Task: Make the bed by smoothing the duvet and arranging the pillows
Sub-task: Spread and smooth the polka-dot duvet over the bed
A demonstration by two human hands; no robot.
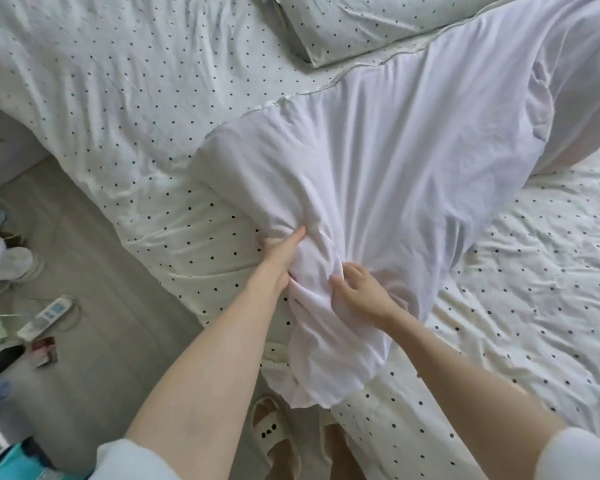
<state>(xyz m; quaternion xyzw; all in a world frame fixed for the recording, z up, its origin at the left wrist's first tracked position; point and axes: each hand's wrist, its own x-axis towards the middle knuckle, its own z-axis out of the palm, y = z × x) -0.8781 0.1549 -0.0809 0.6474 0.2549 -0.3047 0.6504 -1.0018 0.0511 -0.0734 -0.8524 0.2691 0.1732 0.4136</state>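
head view: a bunched end of the plain white duvet [378, 174] is gripped at the near edge of the bed [101, 98] by the left hand [281, 252] and the right hand [359, 296], both closed on fabric. a dotted pillow [361, 26], seemingly one, is seen at the far edge.

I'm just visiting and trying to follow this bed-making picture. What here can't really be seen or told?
All in the head view:
- Left hand: its fingertips are buried in the bunched white duvet.
- Duvet's far end: cut off by the top right edge.
- Dotted pillow: cut off by the top edge.
- Sheet under the duvet: hidden by it.
- Floor clutter, such as the remote control: too small and blurred to read.
- Slipper: partly hidden by the forearm.
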